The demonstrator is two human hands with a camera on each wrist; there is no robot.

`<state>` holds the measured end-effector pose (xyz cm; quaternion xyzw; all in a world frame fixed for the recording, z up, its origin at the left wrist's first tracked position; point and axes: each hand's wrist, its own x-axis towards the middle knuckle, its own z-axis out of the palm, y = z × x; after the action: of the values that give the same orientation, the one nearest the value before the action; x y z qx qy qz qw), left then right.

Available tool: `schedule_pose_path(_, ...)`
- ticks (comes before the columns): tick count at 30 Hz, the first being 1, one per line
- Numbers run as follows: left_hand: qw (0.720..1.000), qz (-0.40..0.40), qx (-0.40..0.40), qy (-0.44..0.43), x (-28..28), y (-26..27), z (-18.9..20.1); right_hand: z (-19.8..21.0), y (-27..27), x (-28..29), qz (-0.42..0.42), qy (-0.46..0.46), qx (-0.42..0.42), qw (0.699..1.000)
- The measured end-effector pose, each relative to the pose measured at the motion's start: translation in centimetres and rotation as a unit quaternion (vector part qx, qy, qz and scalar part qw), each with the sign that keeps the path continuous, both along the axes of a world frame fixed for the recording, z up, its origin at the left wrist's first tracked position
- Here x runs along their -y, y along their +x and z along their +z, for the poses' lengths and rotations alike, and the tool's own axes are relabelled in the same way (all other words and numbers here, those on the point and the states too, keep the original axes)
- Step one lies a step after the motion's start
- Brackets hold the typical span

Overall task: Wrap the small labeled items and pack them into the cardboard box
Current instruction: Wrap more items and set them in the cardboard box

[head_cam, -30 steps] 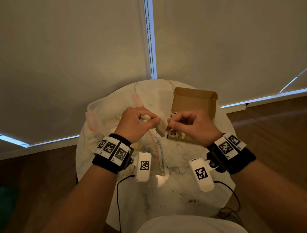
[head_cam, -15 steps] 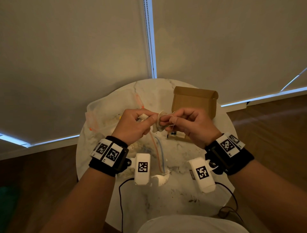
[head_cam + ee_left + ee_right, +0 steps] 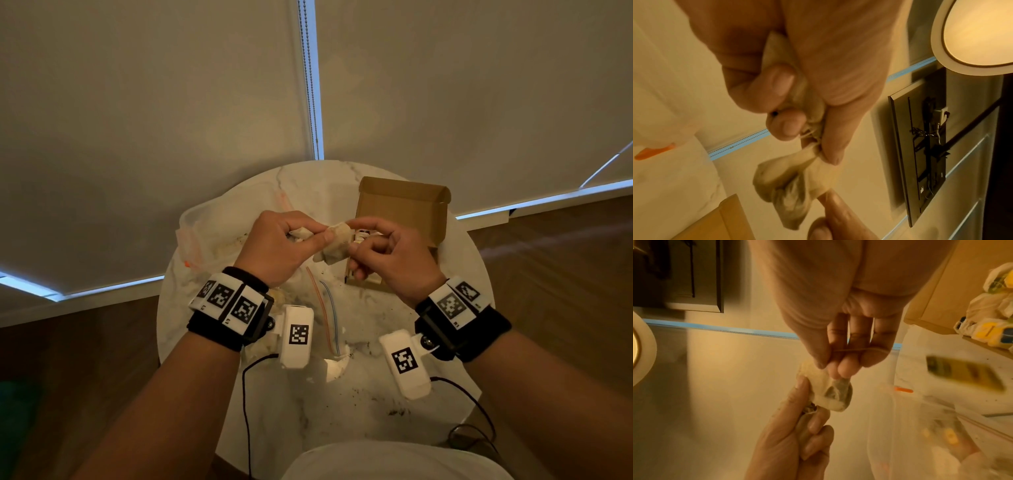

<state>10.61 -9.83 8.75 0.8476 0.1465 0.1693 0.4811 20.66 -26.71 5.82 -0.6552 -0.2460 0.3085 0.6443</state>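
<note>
Above the middle of the round marble bench (image 3: 359, 394), both hands meet on one small item half swaddled in pale wrapping paper (image 3: 337, 245). The left hand (image 3: 277, 245) is curled around the gathered tail of the paper, thumb and forefinger pinching the twist tight, which probably keeps the wrap from springing open. The right hand (image 3: 390, 257) pinches the bulging end between thumb and fingertips (image 3: 838, 369), and a thin rubber band (image 3: 857, 350) is stretched across its fingers, seemingly ready to be slipped over the neck of the bundle. The bundle hangs in the air between the hands, touching nothing else. At about one o'clock from them sits the open cardboard box (image 3: 400, 209), its lid standing upright at the far side; several wrapped items with yellow and blue labels (image 3: 986, 331) already lie inside, so packing looks partly done. At ten o'clock lies a clear zip bag (image 3: 212, 233) with an orange slider, likely the supply. The box sits close by, presumably so each finished bundle can be dropped in quickly.
</note>
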Motion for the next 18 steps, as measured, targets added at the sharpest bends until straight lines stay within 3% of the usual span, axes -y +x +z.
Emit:
schedule_pose_path(13,0.999,0.023,0.026,0.033,-0.6,0.4,0.2,-0.6,0.0,-0.3,-0.027,0.020,-0.004,0.999)
schedule_pose_path(18,0.998,0.029,0.031,0.040,-1.1,0.7,0.9,-2.6,-0.3,0.3,0.030,-0.010,0.002,1.000)
